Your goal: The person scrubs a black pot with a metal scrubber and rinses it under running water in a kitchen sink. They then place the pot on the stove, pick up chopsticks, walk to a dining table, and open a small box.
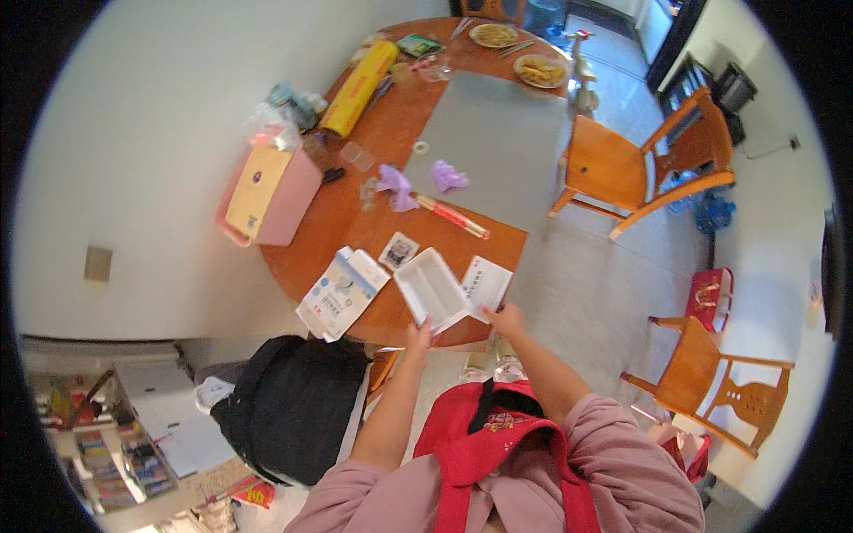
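My left hand grips the near edge of a shallow white tray at the table's near edge. Between the fingers of my right hand is the lower end of a white printed leaflet or card, beside the tray. A flattened white and blue carton lies to the left. Just behind the tray is a small square packet with a dark picture. Farther back, red-wrapped chopsticks lie near two crumpled purple plastic pieces.
On the wooden table stand a pink bin, a yellow roll box and plates of food. A wooden chair is at the right. A black-covered object stands at the lower left.
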A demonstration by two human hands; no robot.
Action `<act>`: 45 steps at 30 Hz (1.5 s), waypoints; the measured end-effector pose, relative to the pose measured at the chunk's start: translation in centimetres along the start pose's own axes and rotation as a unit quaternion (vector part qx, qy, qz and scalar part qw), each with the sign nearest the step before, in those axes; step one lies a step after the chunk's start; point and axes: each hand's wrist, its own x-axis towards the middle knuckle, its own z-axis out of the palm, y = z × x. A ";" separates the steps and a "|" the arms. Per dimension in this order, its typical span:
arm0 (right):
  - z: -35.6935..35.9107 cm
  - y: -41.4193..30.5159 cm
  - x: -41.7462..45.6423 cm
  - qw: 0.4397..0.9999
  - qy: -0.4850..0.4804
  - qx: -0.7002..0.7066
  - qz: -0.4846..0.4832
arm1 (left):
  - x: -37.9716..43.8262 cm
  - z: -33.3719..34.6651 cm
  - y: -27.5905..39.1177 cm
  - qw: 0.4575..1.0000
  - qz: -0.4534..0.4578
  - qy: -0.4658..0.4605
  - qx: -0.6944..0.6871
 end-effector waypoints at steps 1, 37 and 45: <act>0.4 0.8 0.6 0.996 -0.052 0.068 0.032 | 0.1 0.1 0.1 0.999 -0.016 -0.015 0.042; -9.5 -14.0 -11.1 0.927 -0.245 0.192 -0.208 | -4.3 -13.2 -3.3 0.965 0.193 0.103 0.145; -6.3 -14.8 -10.2 0.930 -0.246 0.199 -0.187 | -8.0 -10.0 -2.3 0.986 0.159 0.049 -0.021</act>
